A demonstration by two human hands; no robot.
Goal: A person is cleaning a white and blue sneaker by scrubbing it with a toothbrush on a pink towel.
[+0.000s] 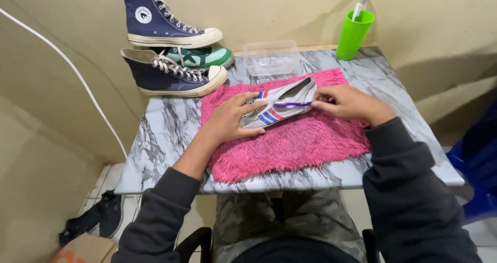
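Camouflage-trousered knees sit under the surface (171,128) where the left hand (230,119) pins a white shoe (279,105) on pink matting (290,144); the right hand (349,103), pinching a purple brush (292,104), might slip if pressed hard.

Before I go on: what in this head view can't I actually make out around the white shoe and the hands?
- Head of the purple brush: too thin to make out, and the handle end is hidden in the right hand.
- White shoe: toe covered by the left hand.
- Green sneaker: mostly hidden behind the navy high-top.
- Clear container: contents unreadable through the plastic.
- Green cup: inside hidden by its wall.
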